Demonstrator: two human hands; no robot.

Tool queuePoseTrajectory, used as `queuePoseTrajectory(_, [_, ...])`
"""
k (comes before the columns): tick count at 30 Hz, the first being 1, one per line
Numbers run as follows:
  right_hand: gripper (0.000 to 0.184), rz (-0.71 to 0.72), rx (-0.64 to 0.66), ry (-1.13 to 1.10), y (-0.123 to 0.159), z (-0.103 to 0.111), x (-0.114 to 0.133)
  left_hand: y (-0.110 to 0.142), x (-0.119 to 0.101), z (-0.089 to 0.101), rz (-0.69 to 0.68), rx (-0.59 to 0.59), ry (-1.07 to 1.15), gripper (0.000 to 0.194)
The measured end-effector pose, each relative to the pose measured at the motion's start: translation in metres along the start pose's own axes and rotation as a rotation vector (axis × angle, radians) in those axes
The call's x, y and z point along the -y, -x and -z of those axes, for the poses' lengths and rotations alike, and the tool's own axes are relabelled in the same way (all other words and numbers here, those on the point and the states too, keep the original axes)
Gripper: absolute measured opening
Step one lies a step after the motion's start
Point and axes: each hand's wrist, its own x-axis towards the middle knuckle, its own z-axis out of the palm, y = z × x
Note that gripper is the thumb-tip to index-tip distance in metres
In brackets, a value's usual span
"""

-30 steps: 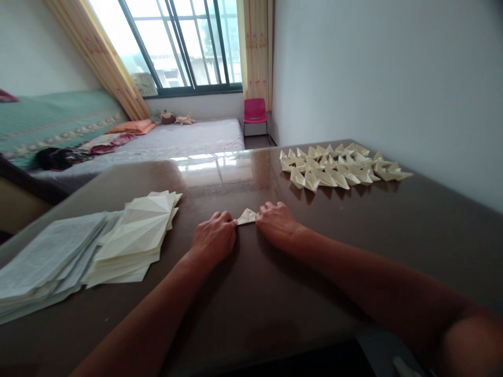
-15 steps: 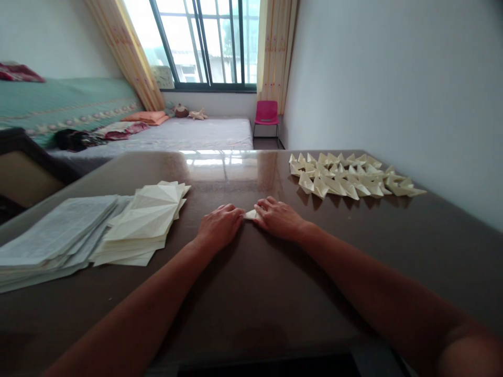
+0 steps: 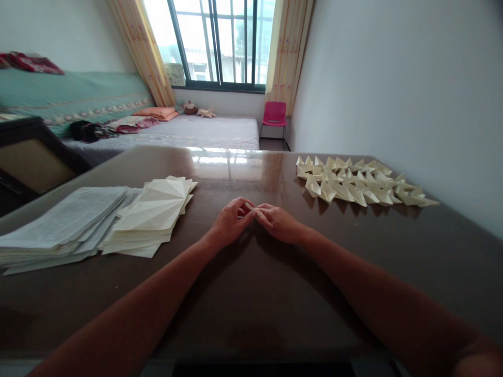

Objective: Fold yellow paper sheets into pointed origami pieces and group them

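Observation:
Between my two hands is a small piece of folded cream paper, seen nearly edge-on and mostly covered by the fingers. My left hand is closed on it from the left, fingers curled. From the right, my right hand pinches it with thumb and fingertips, touching the left fingers. To the left lies a stack of creased cream paper sheets, fanned unevenly. Several folded paper boats, pointed and cream, stand in close rows at the far right of the table.
A pile of printed grey-white sheets lies left of the creased stack on the glossy brown table. Behind the table are a bed and a pink chair. A white wall runs along the right side.
The folded paper lay low on the table, held at both ends; now it is lifted and turned edge-on. My hands have come together around it. The whole view has shifted, with the scene sliding right.

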Motion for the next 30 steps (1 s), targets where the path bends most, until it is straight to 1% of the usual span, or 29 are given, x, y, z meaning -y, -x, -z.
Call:
queuePoseTrajectory(2, [0.037, 0.022, 0.035, -0.080, -0.001, 0.004, -0.002, 0.000, -0.003, -0.001, -0.003, -0.008, 0.014, 0.020])
queuePoseTrajectory(4, [0.037, 0.041, 0.081, -0.123, -0.001, 0.009, -0.004, 0.001, -0.005, -0.001, -0.028, -0.014, -0.018, 0.017])
queuePoseTrajectory(6, [0.035, 0.023, 0.093, -0.090, 0.001, 0.012, -0.003, 0.003, -0.007, -0.002, -0.064, -0.020, -0.080, 0.015])
queuePoseTrajectory(8, [0.030, -0.025, 0.034, 0.056, 0.003, 0.011, 0.002, 0.006, -0.010, -0.003, -0.098, -0.009, -0.158, 0.017])
queuePoseTrajectory(10, [0.027, -0.075, -0.058, 0.229, 0.005, 0.007, 0.008, 0.008, -0.014, -0.004, -0.121, 0.003, -0.230, 0.021])
queuePoseTrajectory(12, [0.026, -0.095, -0.118, 0.308, 0.005, 0.002, 0.014, 0.010, -0.019, -0.006, -0.126, -0.003, -0.273, 0.026])
queuePoseTrajectory(16, [0.021, -0.097, -0.167, 0.291, 0.003, -0.006, 0.016, 0.012, -0.022, -0.010, -0.099, -0.008, -0.292, 0.037])
queuePoseTrajectory(18, [0.019, -0.105, -0.193, 0.278, 0.003, -0.007, 0.014, 0.010, -0.018, -0.010, -0.092, -0.016, -0.277, 0.036])
queuePoseTrajectory(20, [0.019, -0.118, -0.217, 0.241, 0.003, -0.008, 0.013, 0.008, -0.013, -0.010, -0.085, -0.046, -0.252, 0.032])
queuePoseTrajectory(24, [0.028, -0.146, -0.224, 0.172, 0.004, -0.008, 0.009, 0.001, -0.002, -0.008, -0.067, -0.072, -0.207, 0.022])
queuePoseTrajectory(27, [0.023, -0.172, -0.213, 0.163, 0.006, -0.006, 0.005, -0.002, 0.004, -0.007, -0.082, -0.054, -0.213, 0.014])
queuePoseTrajectory(30, [0.016, -0.159, -0.164, 0.123, 0.007, -0.003, 0.000, -0.002, 0.006, -0.003, -0.097, 0.003, -0.239, 0.010])
